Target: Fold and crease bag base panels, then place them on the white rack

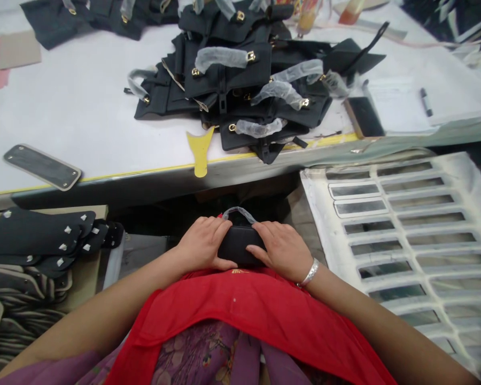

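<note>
A small black handbag [241, 243] is held close against my red apron, below the table's front edge. Clear plastic film wraps its curved handle [239, 209], which stands up at the far side. My left hand [204, 241] grips the bag's left end, thumb on the near face. On the opposite end, my right hand [282, 248] is closed round it, its thumb lying across the black surface. The bag's underside and most of my fingertips are hidden.
Black handbags [228, 69] with wrapped handles are heaped on the white table [84, 96]. A yellow template [200, 152] overhangs its edge. Black panels [36, 230] are stacked at left; a white slatted rack [411, 214] stands at right. A phone [364, 116] lies by papers.
</note>
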The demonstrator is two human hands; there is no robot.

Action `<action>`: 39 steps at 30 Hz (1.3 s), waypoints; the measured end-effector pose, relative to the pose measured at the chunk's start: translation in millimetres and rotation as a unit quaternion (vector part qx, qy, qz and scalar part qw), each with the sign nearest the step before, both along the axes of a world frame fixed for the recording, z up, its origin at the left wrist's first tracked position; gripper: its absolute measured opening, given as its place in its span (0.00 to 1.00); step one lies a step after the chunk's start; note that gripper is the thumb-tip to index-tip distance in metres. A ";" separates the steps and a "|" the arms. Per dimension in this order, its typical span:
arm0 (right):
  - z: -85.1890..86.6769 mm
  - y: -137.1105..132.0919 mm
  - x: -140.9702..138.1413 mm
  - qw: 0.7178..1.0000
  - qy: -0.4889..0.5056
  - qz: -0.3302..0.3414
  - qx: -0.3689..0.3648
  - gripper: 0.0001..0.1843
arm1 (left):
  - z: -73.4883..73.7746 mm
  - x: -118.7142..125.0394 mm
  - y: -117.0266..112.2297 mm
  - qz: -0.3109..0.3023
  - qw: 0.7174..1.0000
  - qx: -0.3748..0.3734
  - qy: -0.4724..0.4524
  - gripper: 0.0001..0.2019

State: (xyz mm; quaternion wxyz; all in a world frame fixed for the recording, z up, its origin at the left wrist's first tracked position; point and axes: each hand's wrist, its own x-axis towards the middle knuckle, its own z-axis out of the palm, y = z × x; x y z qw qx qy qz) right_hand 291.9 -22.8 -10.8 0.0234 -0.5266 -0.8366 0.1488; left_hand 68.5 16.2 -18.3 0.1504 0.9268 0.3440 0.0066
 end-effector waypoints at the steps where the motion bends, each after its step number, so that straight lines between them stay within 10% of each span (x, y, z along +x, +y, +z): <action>1: 0.2 0.0 -0.7 1.000 -0.005 -0.006 0.002 0.25 | -1.1 -0.5 -0.2 0.000 1.000 -0.003 -0.002 0.41; 8: -2.0 -1.0 -4.4 1.000 -0.004 -0.012 0.001 0.25 | -6.6 -4.5 1.3 -0.038 0.999 0.008 -0.009 0.48; 18: 0.1 -2.9 24.7 0.987 0.019 -0.129 -0.092 0.27 | -6.6 -0.4 -0.7 0.048 0.999 0.011 0.009 0.27; 30: -26.5 -25.2 65.0 0.847 0.395 -0.267 -0.236 0.23 | -3.6 1.7 5.7 0.047 0.998 -0.033 0.031 0.25; 39: -35.7 -28.7 69.5 0.843 0.428 -0.263 -0.194 0.23 | 0.2 98.8 -8.2 -0.104 0.992 -0.021 -0.063 0.42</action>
